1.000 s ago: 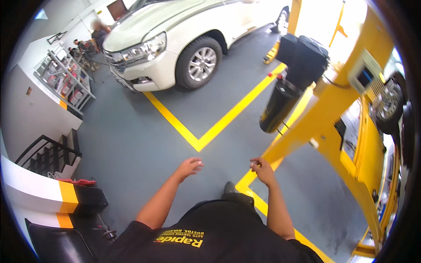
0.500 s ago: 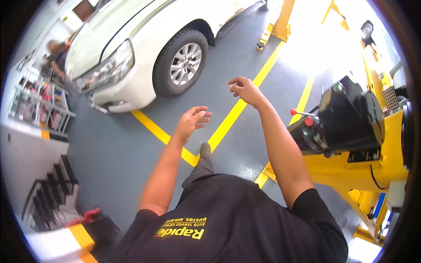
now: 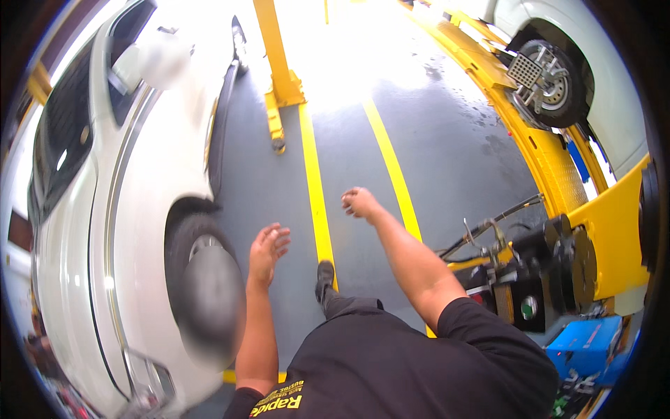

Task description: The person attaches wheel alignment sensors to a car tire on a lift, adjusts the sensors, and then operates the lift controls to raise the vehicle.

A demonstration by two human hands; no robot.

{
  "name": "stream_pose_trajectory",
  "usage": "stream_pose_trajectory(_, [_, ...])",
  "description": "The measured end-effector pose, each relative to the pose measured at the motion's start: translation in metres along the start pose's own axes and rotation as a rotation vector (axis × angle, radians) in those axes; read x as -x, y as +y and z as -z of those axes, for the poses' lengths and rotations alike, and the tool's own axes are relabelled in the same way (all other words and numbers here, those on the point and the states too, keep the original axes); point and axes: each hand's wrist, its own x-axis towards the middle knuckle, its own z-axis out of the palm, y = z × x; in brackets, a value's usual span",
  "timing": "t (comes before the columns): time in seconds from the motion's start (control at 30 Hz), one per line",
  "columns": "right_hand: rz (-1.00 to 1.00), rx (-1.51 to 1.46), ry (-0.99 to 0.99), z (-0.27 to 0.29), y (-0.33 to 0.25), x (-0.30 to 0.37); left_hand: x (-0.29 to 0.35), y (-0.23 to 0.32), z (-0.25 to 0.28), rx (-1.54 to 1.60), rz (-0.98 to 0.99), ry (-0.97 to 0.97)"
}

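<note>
My left hand (image 3: 269, 253) hangs in the air with its fingers apart and nothing in it. It is nearest to the white car (image 3: 150, 202) on my left, just beyond the front wheel (image 3: 202, 276), without touching it. Out in front, my right hand (image 3: 359, 202) floats above the grey floor (image 3: 447, 146). Its fingers are loosely bent and I see nothing in them. One dark shoe (image 3: 325, 274) of mine stands on the yellow floor line (image 3: 315, 188).
A yellow lift post (image 3: 283, 77) with a low arm rises ahead. To the right run a yellow ramp (image 3: 523, 150), a raised vehicle with a clamp on its wheel (image 3: 555, 91), black machinery (image 3: 544, 279) with a lever, and a blue box (image 3: 583, 346).
My view has turned right and moved forward along the car's side. The car's front has slid to the lower left, and the ramp with the raised vehicle has come into view. Both hands stay without objects.
</note>
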Motion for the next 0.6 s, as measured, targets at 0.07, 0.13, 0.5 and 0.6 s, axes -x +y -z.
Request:
stream_pose_trajectory(0.07, [-0.061,-0.143,-0.04,0.007,-0.002,-0.04,-0.057,0.005,-0.007,-0.176,0.085,-0.085])
stream_pose_trajectory(0.13, [-0.065,-0.139,-0.066,0.009,-0.034,-0.063,-0.105,0.03,0.008,-0.227,0.119,-0.133])
stream_pose_trajectory(0.5, [0.199,-0.415,0.703,0.289,-0.158,-0.127,-0.428,0.04,0.064,-0.158,0.463,0.008])
stream_pose_trajectory(0.6, [0.16,-0.429,0.953,0.357,-0.17,-0.147,-0.56,0.05,0.003,-0.192,0.45,-0.133])
